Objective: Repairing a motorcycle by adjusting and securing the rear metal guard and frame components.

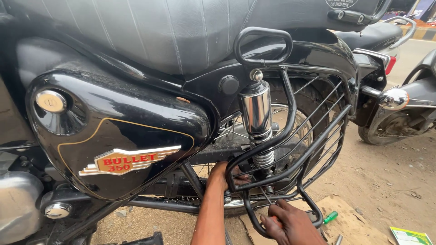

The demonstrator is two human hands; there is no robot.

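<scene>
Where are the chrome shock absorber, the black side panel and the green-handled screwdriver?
chrome shock absorber (255, 109), head view, on its shiny upper sleeve.
black side panel (136, 113), head view, on its glossy middle.
green-handled screwdriver (330, 217), head view, on its green handle.

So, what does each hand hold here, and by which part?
The right hand grips a thin metal tool by its handle end. The left hand reaches behind the black guard frame; whether it holds anything cannot be told.

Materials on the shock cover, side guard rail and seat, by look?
Shock absorber cover: likely chrome-plated metal, with mirror reflections. Guard rail: bent tube, probably steel, in glossy black paint. Seat: looks like black vinyl or leather, with stitched panels and a soft sheen.
</scene>
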